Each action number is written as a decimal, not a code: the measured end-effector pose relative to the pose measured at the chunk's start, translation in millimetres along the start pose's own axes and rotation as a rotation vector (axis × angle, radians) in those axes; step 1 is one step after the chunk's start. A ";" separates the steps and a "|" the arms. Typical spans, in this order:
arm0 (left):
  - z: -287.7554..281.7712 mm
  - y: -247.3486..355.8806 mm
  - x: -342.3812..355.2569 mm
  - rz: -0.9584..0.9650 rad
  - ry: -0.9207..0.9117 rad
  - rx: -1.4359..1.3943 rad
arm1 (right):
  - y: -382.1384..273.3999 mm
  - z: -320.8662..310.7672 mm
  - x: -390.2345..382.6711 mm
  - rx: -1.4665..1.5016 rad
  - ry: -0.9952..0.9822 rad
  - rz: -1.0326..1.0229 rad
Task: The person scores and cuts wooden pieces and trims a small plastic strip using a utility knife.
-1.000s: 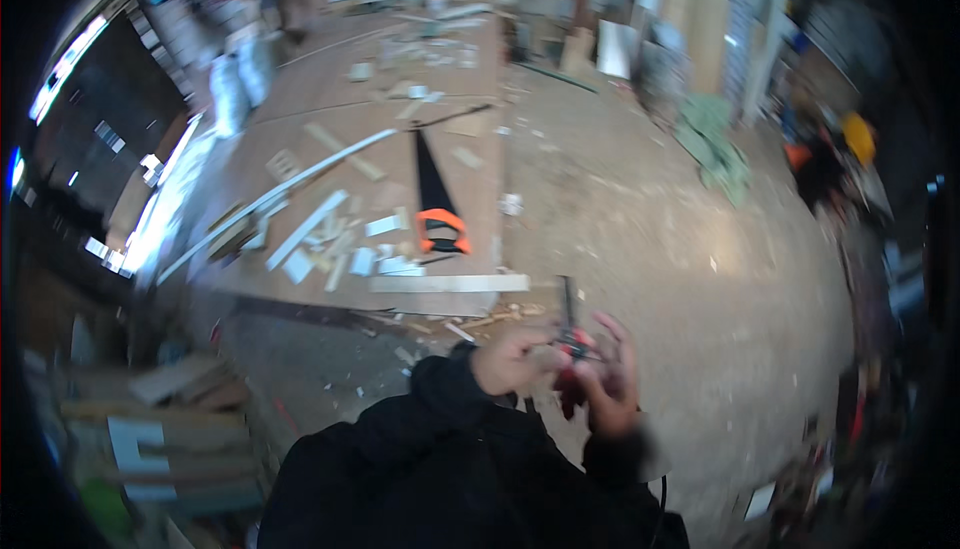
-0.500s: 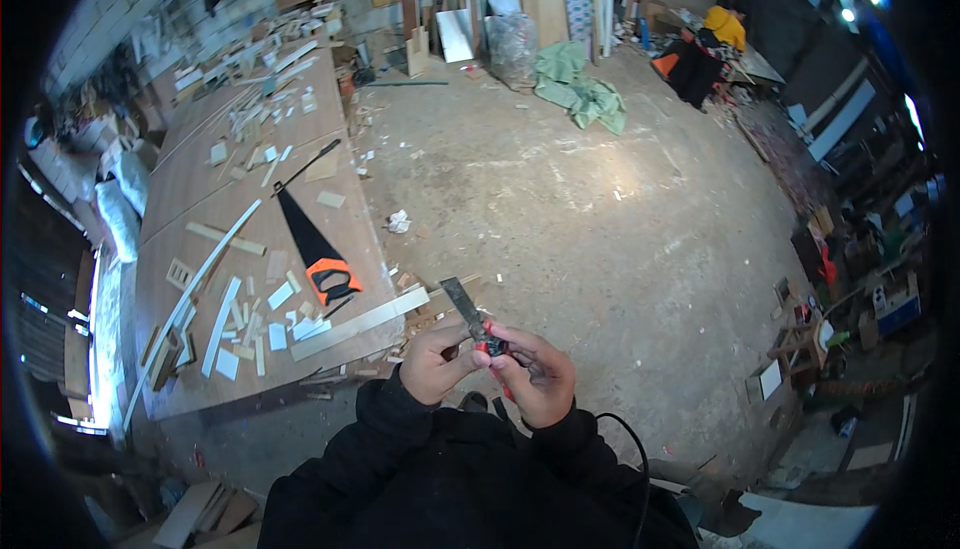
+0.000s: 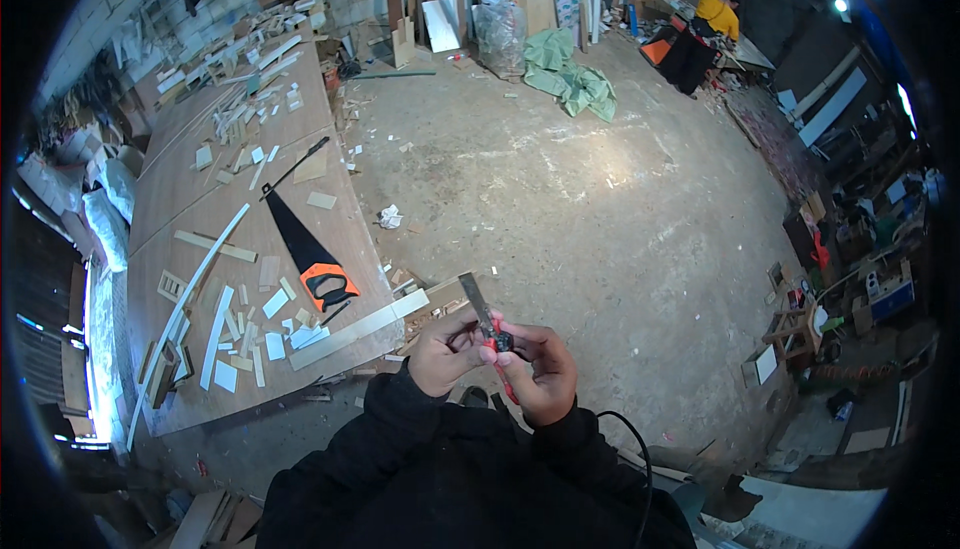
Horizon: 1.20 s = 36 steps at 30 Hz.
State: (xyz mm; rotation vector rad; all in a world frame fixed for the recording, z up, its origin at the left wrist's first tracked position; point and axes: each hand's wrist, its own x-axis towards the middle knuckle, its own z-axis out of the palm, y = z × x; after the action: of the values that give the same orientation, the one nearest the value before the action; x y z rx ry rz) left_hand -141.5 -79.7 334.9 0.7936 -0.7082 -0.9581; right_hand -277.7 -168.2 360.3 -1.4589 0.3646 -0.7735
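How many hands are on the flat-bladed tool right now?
2. The left hand grips the flat-bladed tool from its left, near the blade's base; the right hand holds it from the right, by the red part. Neither hand is hidden, though fingers cover some of the tool.

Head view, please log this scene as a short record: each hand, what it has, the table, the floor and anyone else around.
Left hand: the left hand holds a red-handled tool
Right hand: the right hand holds the same tool
Tool: flat dark blade, pointing away and slightly left
Table: brown table on the left, with a saw and scattered scrap pieces
Floor: green cloth lying at the far side
Other person: person in a yellow top, far right
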 end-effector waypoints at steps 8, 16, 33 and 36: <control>-48.0 20.9 -1.1 -0.065 0.087 -0.052 | 14.8 44.6 28.3 -0.029 -0.072 0.130; -107.5 58.3 9.4 -0.058 0.043 -0.092 | 19.7 103.7 63.3 0.007 0.005 0.214; -151.7 74.2 18.8 -0.157 -0.065 -0.241 | 31.9 146.0 73.8 -0.272 0.045 -0.031; -158.8 74.3 24.5 -0.087 -0.067 -0.184 | 38.7 146.8 77.5 -0.302 0.036 -0.139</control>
State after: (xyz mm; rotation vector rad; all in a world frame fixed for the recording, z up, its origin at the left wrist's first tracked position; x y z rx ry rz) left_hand 28.6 -33.8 317.7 0.6369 -0.6373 -1.1158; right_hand -116.6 -112.7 357.3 -1.7697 0.4245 -0.8844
